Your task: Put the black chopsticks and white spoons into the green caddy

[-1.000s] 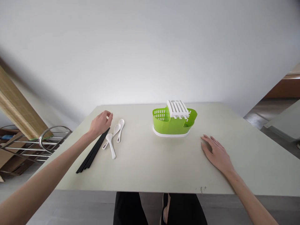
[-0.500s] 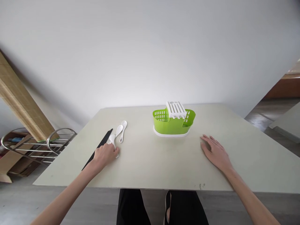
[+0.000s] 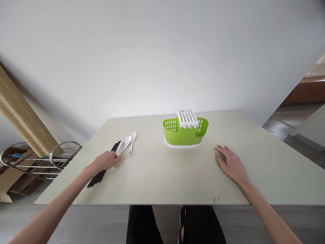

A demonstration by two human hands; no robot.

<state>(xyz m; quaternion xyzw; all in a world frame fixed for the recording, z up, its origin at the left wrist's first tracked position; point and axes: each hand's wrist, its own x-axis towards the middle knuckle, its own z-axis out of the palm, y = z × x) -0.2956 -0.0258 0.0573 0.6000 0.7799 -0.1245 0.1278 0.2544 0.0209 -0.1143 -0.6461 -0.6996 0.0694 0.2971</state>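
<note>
My left hand (image 3: 106, 160) is closed on a white spoon (image 3: 121, 147), with the bowl end showing past my fingers and the handle mostly hidden. Under and beside that hand lie several black chopsticks (image 3: 100, 176). Two more white spoons lie on the table: one spoon (image 3: 127, 140) is partly behind the held one, and the other spoon (image 3: 133, 136) rests just right of it. My right hand (image 3: 233, 165) lies on the tabletop with fingers stretched out and holds nothing. To its upper left stands a green basket (image 3: 180, 138) with a white slatted rack (image 3: 188, 118) across its top.
The pale table (image 3: 162, 179) backs against a white wall. Left of it, a metal rack (image 3: 48, 162) and a cardboard box (image 3: 10, 179) stand on the floor. A long tan board (image 3: 22, 115) leans there too.
My left hand has lifted a little and shifted left with the spoon in its fingers. More of the chopsticks shows. The right hand stays flat on the table.
</note>
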